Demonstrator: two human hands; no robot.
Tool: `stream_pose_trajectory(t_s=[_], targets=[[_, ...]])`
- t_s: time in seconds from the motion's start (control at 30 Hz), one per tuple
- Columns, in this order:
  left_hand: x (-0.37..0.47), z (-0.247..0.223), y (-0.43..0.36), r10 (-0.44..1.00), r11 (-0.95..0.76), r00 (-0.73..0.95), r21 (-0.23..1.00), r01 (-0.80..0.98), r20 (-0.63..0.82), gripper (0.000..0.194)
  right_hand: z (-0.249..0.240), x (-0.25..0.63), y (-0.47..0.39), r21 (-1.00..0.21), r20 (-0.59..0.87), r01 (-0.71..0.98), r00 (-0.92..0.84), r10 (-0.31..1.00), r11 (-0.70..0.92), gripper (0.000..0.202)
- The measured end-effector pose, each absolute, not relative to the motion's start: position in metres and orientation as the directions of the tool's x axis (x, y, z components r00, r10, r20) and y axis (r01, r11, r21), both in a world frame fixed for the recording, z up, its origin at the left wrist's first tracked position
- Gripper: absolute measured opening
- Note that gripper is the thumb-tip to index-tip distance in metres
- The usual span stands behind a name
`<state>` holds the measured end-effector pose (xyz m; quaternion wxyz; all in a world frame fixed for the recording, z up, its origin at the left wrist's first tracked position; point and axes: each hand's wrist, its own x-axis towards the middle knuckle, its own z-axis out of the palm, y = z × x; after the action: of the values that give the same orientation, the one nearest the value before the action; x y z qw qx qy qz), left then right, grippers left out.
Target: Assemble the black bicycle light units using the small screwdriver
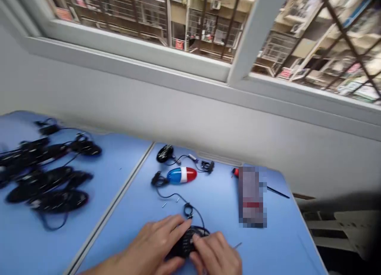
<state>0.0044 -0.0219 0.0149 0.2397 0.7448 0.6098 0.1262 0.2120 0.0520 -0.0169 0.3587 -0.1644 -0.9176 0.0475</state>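
Observation:
A black oval device with a ribbed, grille-like face point(187, 242) lies low in the middle of the head view, partly covered by my fingers. My left hand point(160, 241) grips it from the left, its thumb along the near edge. On the right side, my right hand point(217, 253) presses bent fingertips against its face; whether something small is pinched there is hidden. A thin black cable point(199, 211) runs from the device toward a blue, white and red capsule-shaped piece point(182, 175). Beside my right hand a thin metal tip point(238, 245) shows.
Several black corded devices point(59, 199) are heaped at left, across the table seam point(119, 195). Behind the capsule lie a black round part point(165, 152) and a small clamp point(207, 166). Tiny screws point(164, 205) sit nearby. A pixelated rectangular object point(251, 197) and black rod point(278, 192) lie right.

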Motion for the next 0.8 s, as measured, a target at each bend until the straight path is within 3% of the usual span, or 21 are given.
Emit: stream_pose_trajectory(t_s=[0.23,0.37,0.47,0.57,0.67,0.8], targets=[[-0.001,0.029,-0.013,0.954,-0.141,0.262,0.553,0.821,-0.145,0.055,0.023,0.213,0.057,-0.494,0.643,0.135,-0.608,0.465,0.859,0.043],[-0.003,0.032,-0.012,0.961,-0.16,0.256,0.547,0.822,-0.104,0.05,0.046,0.218,0.057,-0.594,0.757,0.051,-0.3,0.58,0.803,0.026],[-0.005,0.033,-0.012,0.963,-0.177,0.258,0.539,0.823,-0.077,0.048,0.062,0.22,0.059,-0.621,0.774,0.041,-0.124,0.62,0.783,0.032],[-0.006,0.034,-0.012,0.963,-0.192,0.263,0.522,0.831,-0.065,0.044,0.07,0.224,0.06,-0.679,0.676,0.144,-0.259,0.69,0.72,0.046],[-0.006,0.036,-0.013,0.961,-0.203,0.27,0.511,0.835,-0.059,0.042,0.069,0.227,0.061,-0.723,0.523,0.238,-0.426,0.738,0.649,0.042],[-0.005,0.038,-0.014,0.956,-0.219,0.286,0.497,0.839,-0.061,0.044,0.056,0.221,0.063,-0.781,0.529,0.162,-0.343,0.776,0.603,0.029]])
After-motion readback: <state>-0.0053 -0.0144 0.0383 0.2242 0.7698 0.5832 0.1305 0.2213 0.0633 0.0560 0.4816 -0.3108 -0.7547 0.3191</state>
